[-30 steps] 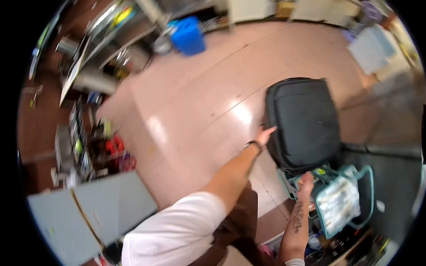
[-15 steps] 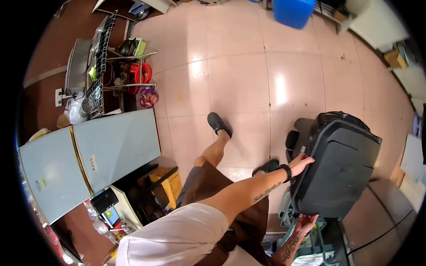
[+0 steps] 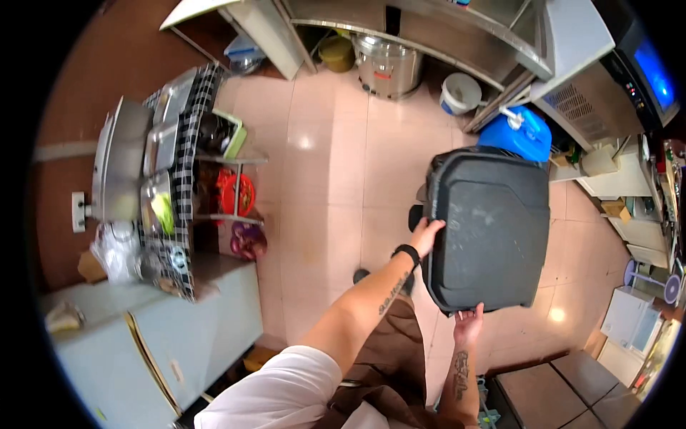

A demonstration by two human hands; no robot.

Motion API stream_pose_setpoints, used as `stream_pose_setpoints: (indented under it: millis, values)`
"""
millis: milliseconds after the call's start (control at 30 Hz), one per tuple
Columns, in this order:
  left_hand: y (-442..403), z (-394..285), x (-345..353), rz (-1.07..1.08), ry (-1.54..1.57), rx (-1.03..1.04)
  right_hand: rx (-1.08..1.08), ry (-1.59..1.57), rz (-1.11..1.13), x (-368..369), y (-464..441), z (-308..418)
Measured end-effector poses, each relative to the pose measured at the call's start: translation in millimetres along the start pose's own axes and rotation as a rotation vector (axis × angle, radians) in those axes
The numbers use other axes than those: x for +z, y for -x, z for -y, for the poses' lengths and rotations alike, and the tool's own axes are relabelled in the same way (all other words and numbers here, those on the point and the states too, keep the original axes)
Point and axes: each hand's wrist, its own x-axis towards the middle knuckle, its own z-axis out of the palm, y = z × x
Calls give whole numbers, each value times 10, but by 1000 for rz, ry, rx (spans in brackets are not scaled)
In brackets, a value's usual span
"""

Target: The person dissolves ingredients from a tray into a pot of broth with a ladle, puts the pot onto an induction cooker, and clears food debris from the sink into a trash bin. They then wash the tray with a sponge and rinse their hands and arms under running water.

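Head view: left hand (image 3: 427, 239) and right hand (image 3: 469, 324) are holding a black lidded bin (image 3: 493, 232).
Left fingers are gripping its left edge, right fingers its near edge; the bin is hiding part of the tiled floor (image 3: 321, 171) ahead, with a blue jug (image 3: 520, 137) showing beyond.

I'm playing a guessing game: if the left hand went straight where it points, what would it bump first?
The left hand would probably meet the black, boxy, plastic-looking container first: it touches the edge, though depth is unclear.
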Motion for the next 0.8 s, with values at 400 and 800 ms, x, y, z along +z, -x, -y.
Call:
stream_pose_setpoints:
  millis: [400,800]
  values:
    - [-2367,-2616,-1849,121,-215,-187,26,51,-88,3992,-543,-257]
    - [-2843,-3629,-2233,657,-951,-324,9,-217,-327,4726,-27,-1222]
